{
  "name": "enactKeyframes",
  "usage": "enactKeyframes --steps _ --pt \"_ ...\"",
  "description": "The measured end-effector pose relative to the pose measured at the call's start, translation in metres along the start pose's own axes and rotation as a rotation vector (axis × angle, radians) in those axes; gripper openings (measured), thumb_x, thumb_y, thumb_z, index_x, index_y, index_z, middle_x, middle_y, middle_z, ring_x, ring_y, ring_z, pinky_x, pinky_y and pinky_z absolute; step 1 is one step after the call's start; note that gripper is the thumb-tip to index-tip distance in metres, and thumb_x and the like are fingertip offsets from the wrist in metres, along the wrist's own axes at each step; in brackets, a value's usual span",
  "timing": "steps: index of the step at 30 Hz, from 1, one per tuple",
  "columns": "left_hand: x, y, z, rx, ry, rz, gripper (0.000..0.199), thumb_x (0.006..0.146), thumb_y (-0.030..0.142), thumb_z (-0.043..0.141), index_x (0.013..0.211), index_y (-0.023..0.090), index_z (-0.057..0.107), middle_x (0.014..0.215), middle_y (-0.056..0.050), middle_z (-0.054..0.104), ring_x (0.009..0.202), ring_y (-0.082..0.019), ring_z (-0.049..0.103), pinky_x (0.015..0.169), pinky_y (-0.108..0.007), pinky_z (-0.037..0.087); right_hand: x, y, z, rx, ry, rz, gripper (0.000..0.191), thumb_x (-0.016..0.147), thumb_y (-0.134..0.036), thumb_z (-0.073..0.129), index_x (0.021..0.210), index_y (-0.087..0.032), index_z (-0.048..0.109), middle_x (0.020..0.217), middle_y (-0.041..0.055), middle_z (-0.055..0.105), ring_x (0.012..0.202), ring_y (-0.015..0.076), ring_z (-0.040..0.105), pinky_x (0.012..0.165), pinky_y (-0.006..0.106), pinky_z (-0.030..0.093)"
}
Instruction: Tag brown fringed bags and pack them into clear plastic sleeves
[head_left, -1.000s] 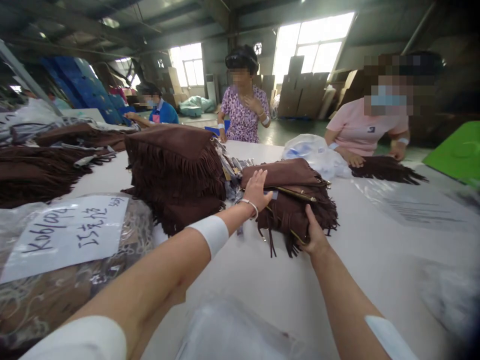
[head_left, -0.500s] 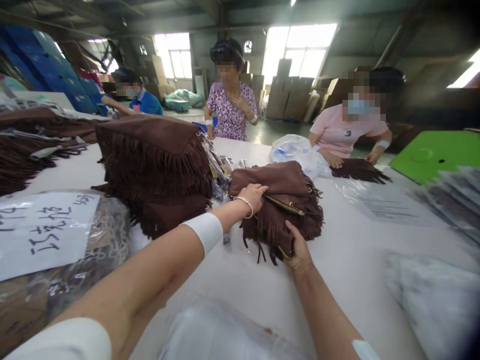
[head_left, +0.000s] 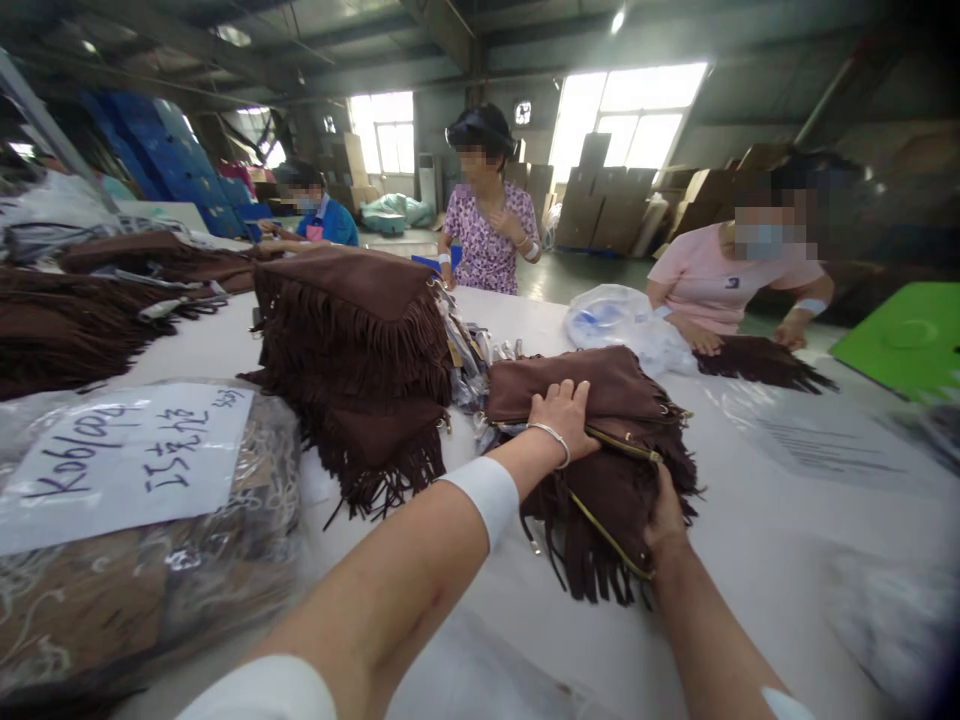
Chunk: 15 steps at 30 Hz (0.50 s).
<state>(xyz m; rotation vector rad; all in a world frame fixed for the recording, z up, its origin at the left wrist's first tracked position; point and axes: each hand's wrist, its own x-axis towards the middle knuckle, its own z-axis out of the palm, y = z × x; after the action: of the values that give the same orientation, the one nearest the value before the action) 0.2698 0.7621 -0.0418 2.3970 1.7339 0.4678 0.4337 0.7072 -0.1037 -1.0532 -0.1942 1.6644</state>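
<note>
On the table in front of me lie brown fringed bags, one partly over another. My left hand [head_left: 562, 415] rests flat on the upper bag [head_left: 574, 378], its fingers stretched out. The lower bag [head_left: 619, 500] juts toward me, with a gold zipper along its edge and loose fringe below. My right hand [head_left: 666, 515] grips this bag by its right side, thumb on top; its other fingers are hidden beneath. To the left stands a stack of similar fringed bags [head_left: 352, 290], close to my left forearm.
A clear plastic sack with a handwritten label [head_left: 127, 460] sits at the left. More fringed bags [head_left: 67, 320] lie behind it. Across the white table [head_left: 757, 560], a co-worker in pink [head_left: 727, 270] handles a dark fringed piece beside a plastic bag [head_left: 619, 325]. Two other people are farther back.
The view has swung, so things sit farther right and lower. My right hand has drawn the lower bag's edge toward me, showing more of its gold zipper. My left hand stays on the upper bag.
</note>
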Motion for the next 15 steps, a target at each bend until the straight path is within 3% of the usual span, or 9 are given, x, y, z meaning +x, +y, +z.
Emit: enactKeyframes --steps 4,7,11,15 --pt "-0.009 0.008 0.0 0.095 0.029 -0.033 0.057 0.078 0.037 0.054 0.129 0.016 0.04 0.129 -0.014 0.039 0.111 -0.029 0.038 0.089 -0.046 0.038 0.012 0.006 -0.011 -0.036 -0.017 0.085 0.031 0.08 -0.031 0.051 0.102 -0.016 0.067 0.093 0.0086 0.072 0.098 0.0228 0.064 0.094 0.042 0.049" --pt "-0.027 0.012 -0.007 0.147 0.075 0.012 0.043 0.086 0.022 0.042 0.128 0.013 0.042 0.116 -0.015 0.047 0.104 -0.026 0.041 0.085 -0.041 0.039 -0.001 0.016 -0.011 -0.055 -0.015 0.089 0.031 0.077 -0.03 0.053 0.1 -0.016 0.067 0.093 0.0082 0.072 0.096 0.0235 0.065 0.093 0.043 0.049" --pt "-0.047 0.015 -0.033 0.139 0.115 0.1 0.038 0.089 0.019 0.037 0.126 0.011 0.043 0.11 -0.013 0.05 0.1 -0.025 0.044 0.079 -0.039 0.041 -0.043 0.017 0.002 -0.06 0.025 0.038 0.031 0.076 -0.028 0.052 0.099 -0.017 0.068 0.089 0.007 0.072 0.093 0.0236 0.066 0.09 0.043 0.051" --pt "-0.062 0.021 -0.076 0.053 0.155 0.094 0.037 0.086 0.018 0.041 0.121 0.009 0.045 0.108 -0.012 0.052 0.098 -0.025 0.046 0.078 -0.038 0.043 -0.103 -0.005 0.027 -0.133 0.029 -0.05 0.031 0.077 -0.031 0.054 0.1 -0.017 0.069 0.089 0.0076 0.072 0.092 0.0236 0.066 0.087 0.041 0.053"
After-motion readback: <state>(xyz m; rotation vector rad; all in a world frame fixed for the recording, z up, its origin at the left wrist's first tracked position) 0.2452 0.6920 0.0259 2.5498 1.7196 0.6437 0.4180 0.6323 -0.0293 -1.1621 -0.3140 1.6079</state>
